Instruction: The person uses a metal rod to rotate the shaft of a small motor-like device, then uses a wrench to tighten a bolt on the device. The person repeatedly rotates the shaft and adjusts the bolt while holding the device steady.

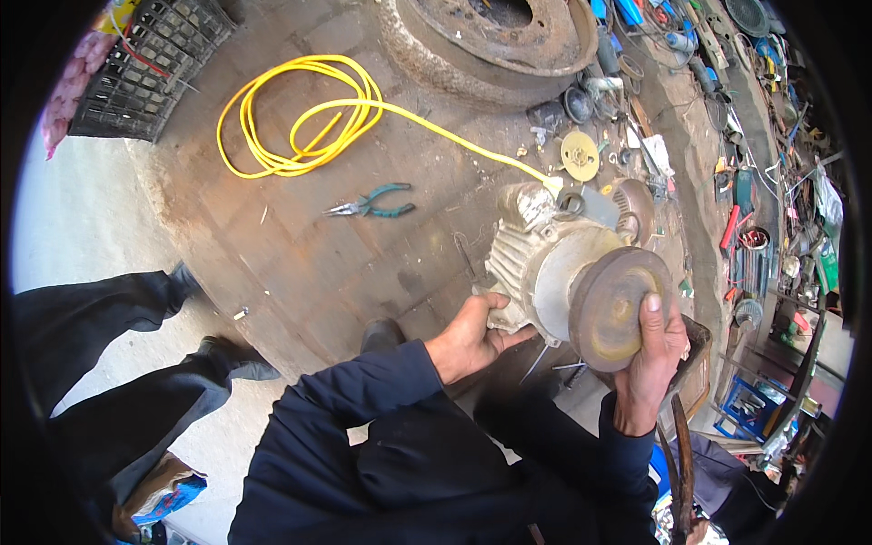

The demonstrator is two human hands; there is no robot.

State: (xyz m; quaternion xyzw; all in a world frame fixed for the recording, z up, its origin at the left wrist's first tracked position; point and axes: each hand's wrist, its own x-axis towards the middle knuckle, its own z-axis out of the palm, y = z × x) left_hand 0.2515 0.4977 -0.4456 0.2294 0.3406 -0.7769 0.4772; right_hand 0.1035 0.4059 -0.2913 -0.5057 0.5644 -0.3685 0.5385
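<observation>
An electric motor (pixel 529 263) with a finned, pale metal housing lies on the dirty ground in front of me. On its near right end sits a thick, round brown wheel (pixel 613 304) with a yellowish centre. My left hand (pixel 474 338) is closed on the lower left edge of the housing, thumb on top. My right hand (pixel 649 359) grips the wheel's right rim, its thumb on the face and the other fingers partly hidden behind. A yellow cable (pixel 454 141) runs from the motor's top to a loose coil at the left. Green-handled pliers (pixel 377 202) lie left of the motor.
A large rusty wheel rim (pixel 536 68) lies at the far side. A yellow disc (pixel 579 156) rests beyond the motor. Tools and scrap crowd the right, with a blue crate (pixel 752 404) there. A black crate (pixel 150 64) stands far left; another person's legs (pixel 136 363) are at left.
</observation>
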